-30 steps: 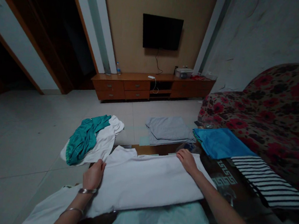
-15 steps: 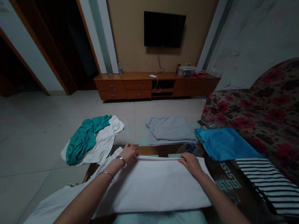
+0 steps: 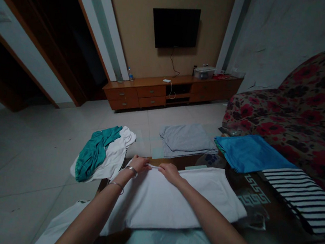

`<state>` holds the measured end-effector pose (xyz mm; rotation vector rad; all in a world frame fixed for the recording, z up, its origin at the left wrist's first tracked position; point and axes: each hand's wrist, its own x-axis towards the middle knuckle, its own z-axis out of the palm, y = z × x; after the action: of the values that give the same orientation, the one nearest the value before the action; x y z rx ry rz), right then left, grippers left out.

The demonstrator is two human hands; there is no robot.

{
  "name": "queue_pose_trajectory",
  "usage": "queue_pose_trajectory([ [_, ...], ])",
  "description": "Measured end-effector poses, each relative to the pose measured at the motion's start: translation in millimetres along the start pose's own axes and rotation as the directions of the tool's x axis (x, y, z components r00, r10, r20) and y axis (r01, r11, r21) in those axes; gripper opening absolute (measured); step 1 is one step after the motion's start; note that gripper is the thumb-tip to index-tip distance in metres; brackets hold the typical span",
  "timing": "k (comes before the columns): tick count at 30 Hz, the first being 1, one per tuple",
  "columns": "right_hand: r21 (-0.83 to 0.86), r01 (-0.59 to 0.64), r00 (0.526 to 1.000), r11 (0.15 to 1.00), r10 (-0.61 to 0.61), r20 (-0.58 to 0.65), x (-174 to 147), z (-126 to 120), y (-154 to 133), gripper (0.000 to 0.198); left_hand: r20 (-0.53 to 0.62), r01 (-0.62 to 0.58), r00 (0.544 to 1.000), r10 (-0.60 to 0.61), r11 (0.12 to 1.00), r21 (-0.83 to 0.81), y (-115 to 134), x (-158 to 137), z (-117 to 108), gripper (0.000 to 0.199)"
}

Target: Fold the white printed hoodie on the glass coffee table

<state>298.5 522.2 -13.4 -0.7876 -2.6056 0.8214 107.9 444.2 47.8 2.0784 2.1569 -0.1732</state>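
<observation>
The folded white cotton garment (image 3: 177, 202) lies flat across the desk (image 3: 255, 211), your left hand (image 3: 139, 163) and right hand (image 3: 169, 172) pinching its far edge close together, keeping the fold aligned.

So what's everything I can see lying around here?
folded white cloth: one, white, on table under both hands
teal-and-white clothes heap: one, far left
folded grey garment: one, far middle
folded blue cloth: one, right
black-and-white striped garment: one, far right
flat black television: one, on wall
wooden media cabinet: one, brown, below television
floral red sofa: one, right
left hand, right hand: pinching the cloth's far edge
</observation>
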Motion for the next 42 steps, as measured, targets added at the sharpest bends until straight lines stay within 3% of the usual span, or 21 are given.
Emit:
queue_pose_trajectory([
  [3,-0.194,-0.186,0.982,0.963,0.176,-0.067,0,13,-6,0.037,-0.108,0.121,0.987,-0.118,0.993,0.017,8,-6,0,0.022],
  [6,-0.255,-0.217,0.976,0.942,0.202,-0.084,0,16,-9,0.037,-0.208,0.162,0.966,-0.156,0.987,0.015,21,-24,5,0.034],
  [10,-0.253,-0.171,0.985,0.952,0.156,-0.081,0,6,-13,0.030,-0.327,0.018,0.945,-0.023,1.000,-0.018,27,-80,20,0.041],
  [14,-0.198,-0.072,0.967,0.977,0.020,-0.255,-38,-17,-5,0.036,-0.391,0.202,0.891,-0.229,0.973,-0.110,24,-160,49,0.038],
  [16,-0.200,-0.086,0.923,0.976,0.003,-0.384,-80,-28,11,0.040,-0.369,0.311,0.868,-0.332,0.943,-0.118,25,-195,67,0.042],
  [18,-0.245,-0.193,0.874,0.950,0.052,-0.483,-128,-35,36,0.041,-0.303,0.381,0.871,-0.387,0.921,-0.081,28,-218,81,0.045],
  [21,-0.372,-0.312,0.871,0.874,0.107,-0.480,-181,-43,81,0.044,-0.202,0.394,0.899,-0.388,0.919,-0.008,30,-232,92,0.049],
  [25,-0.485,-0.250,0.925,0.838,0.059,-0.375,-200,-58,123,0.047,-0.179,0.367,0.917,-0.358,0.930,0.020,28,-240,93,0.052],
  [29,-0.481,-0.192,0.949,0.855,0.038,-0.312,-198,-71,136,0.049,-0.189,0.335,0.926,-0.328,0.942,0.007,27,-253,96,0.054],
  [32,-0.402,-0.174,0.954,0.899,0.052,-0.295,-199,-80,132,0.049,-0.170,0.365,0.917,-0.361,0.931,-0.012,30,-255,96,0.053],
  [35,-0.310,-0.234,0.923,0.921,0.111,-0.368,-194,-86,112,0.051,-0.205,0.401,0.893,-0.401,0.915,-0.043,44,-233,84,0.049],
  [38,-0.303,-0.292,0.902,0.907,0.157,-0.401,-175,-80,77,0.048,-0.307,0.299,0.902,-0.304,0.952,-0.065,75,-183,65,0.047],
  [42,-0.374,-0.209,0.963,0.903,0.124,-0.239,-142,-53,41,0.044,-0.303,0.152,0.938,-0.169,0.985,-0.078,118,-106,51,0.047],
])
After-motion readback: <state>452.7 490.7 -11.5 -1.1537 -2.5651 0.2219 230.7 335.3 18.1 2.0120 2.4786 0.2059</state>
